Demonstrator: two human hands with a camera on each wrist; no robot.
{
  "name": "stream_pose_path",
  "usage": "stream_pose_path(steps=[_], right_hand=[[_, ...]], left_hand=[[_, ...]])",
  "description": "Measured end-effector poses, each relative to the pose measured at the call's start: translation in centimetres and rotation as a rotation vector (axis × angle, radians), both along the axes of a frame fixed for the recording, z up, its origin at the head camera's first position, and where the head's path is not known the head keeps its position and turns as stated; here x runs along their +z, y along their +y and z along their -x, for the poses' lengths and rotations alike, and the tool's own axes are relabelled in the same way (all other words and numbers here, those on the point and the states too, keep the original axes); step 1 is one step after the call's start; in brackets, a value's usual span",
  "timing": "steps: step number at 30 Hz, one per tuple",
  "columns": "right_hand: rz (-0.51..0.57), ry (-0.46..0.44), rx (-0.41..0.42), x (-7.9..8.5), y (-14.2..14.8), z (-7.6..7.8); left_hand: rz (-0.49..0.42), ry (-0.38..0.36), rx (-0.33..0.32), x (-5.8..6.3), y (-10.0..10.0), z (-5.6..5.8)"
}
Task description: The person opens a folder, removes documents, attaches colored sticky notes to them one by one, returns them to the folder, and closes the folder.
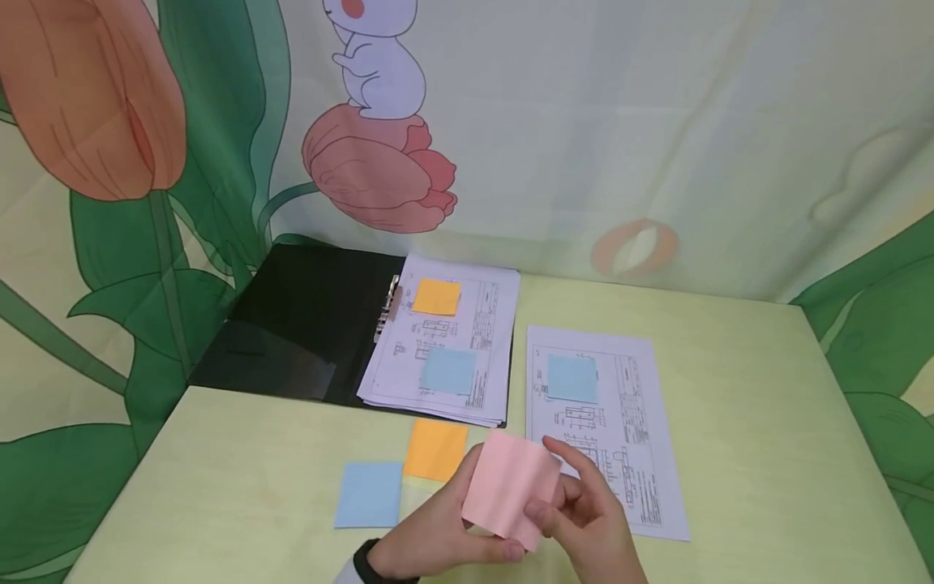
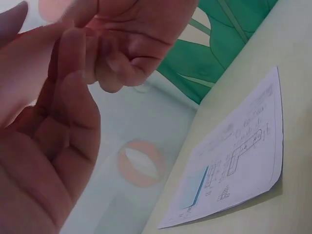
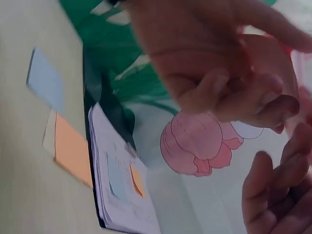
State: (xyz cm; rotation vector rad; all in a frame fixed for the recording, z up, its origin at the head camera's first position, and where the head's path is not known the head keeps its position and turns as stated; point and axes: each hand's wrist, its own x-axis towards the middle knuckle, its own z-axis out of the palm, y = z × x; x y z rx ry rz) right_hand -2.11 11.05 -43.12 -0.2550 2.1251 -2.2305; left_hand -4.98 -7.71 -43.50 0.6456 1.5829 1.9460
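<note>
In the head view, my left hand (image 1: 438,527) holds a pink sticky note pad (image 1: 506,485) near the front of the table, gripping it between thumb and fingers. My right hand (image 1: 594,519) pinches the pad's right side, its thumb on the front face and index finger extended by the upper corner. Both hands also show close together in the left wrist view, where the pad is mostly hidden. An orange sticky note pad (image 1: 435,450) and a blue sticky note pad (image 1: 369,495) lie on the table, left of the hands.
Behind the hands, an open black folder (image 1: 306,316) holds printed drawings (image 1: 456,410) bearing an orange note (image 1: 437,297) and a blue note (image 1: 449,371). To its right lies a loose drawing sheet (image 1: 635,422) with a blue note (image 1: 572,378). A patterned curtain (image 1: 554,146) hangs behind the table.
</note>
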Motion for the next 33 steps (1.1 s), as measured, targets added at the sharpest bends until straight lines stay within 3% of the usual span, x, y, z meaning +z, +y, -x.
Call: stream_pose_path(steps=[4,8,12,14,16,19,21,25,27,30,32,33], right_hand=[[-0.14,0.016,-0.106,-0.1,-0.3,0.2],[-0.312,0.12,-0.211,-0.5,-0.3,0.5],[-0.481,0.187,-0.24,-0.8,-0.4,0.7],[-0.481,0.21,-0.223,-0.8,-0.5,0.6],[-0.439,0.29,-0.174,-0.9,-0.3,0.6],[-0.331,0.463,-0.064,-1.0,0.2,0.6],[-0.328,0.552,-0.018,-0.5,0.4,0.6],[-0.485,0.723,0.026,0.1,0.8,0.8],[-0.568,0.847,0.065,0.4,1.0,0.8],[-0.661,0.908,0.125,0.1,1.5,0.7],[-0.653,0.93,0.105,-0.2,1.5,0.7],[-0.631,0.898,0.086,-0.3,1.5,0.6]], left_hand=[[0.001,-0.007,-0.039,0.0,0.0,0.1],[0.008,-0.005,-0.065,0.0,0.2,0.2],[0.038,-0.036,-0.007,-0.1,0.4,0.3],[0.079,-0.042,0.025,0.0,0.4,0.3],[0.116,-0.056,0.03,-0.1,0.3,0.3],[0.146,-0.058,-0.018,-0.3,0.3,0.3],[0.147,-0.071,-0.057,-0.4,0.4,0.1],[0.193,-0.008,-0.108,-0.6,0.3,0.0],[0.165,-0.002,-0.131,-0.7,0.2,0.1],[0.1,-0.058,-0.151,-0.7,0.1,0.4],[0.064,-0.121,-0.162,-0.6,0.0,0.6],[0.058,-0.142,-0.169,-0.6,0.0,0.7]])
